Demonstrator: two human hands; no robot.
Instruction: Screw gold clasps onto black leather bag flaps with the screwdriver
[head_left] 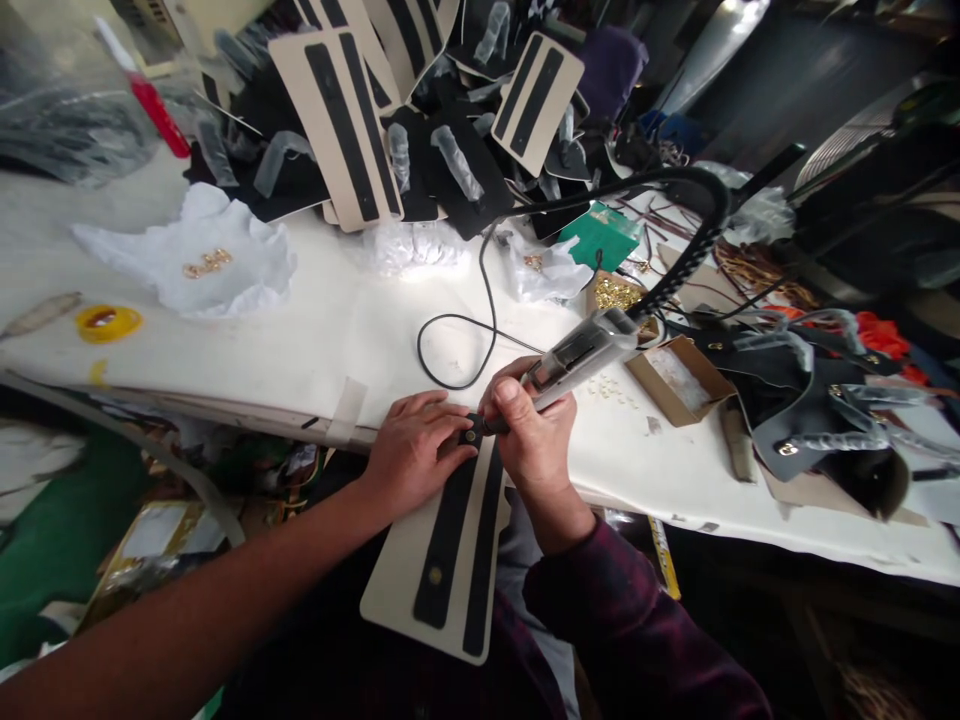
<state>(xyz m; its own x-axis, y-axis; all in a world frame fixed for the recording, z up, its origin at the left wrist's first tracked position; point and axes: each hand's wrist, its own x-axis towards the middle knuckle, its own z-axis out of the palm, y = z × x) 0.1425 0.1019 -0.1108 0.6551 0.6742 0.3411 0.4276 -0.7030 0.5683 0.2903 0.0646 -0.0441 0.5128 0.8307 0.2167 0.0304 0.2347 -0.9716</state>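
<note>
A beige panel (pixel 397 590) with two black straps lies over the front edge of the table and the lap. My left hand (pixel 424 445) presses the upper end of its left strap, thumb and fingers around a small round metal piece. In my right hand (pixel 536 430) is a metal power screwdriver (pixel 585 350), its black tip touching the strap beside my left fingertips. A black cable runs from the tool's back end. Lower on the same strap sits a brass-coloured stud (pixel 435 576).
Beige and black panels (pixel 337 130) are piled at the back. White paper (pixel 225 250) holds gold rings at the left, near a yellow tape roll (pixel 109 323). A small cardboard box (pixel 679 380) and black leather pieces (pixel 795 400) lie at the right.
</note>
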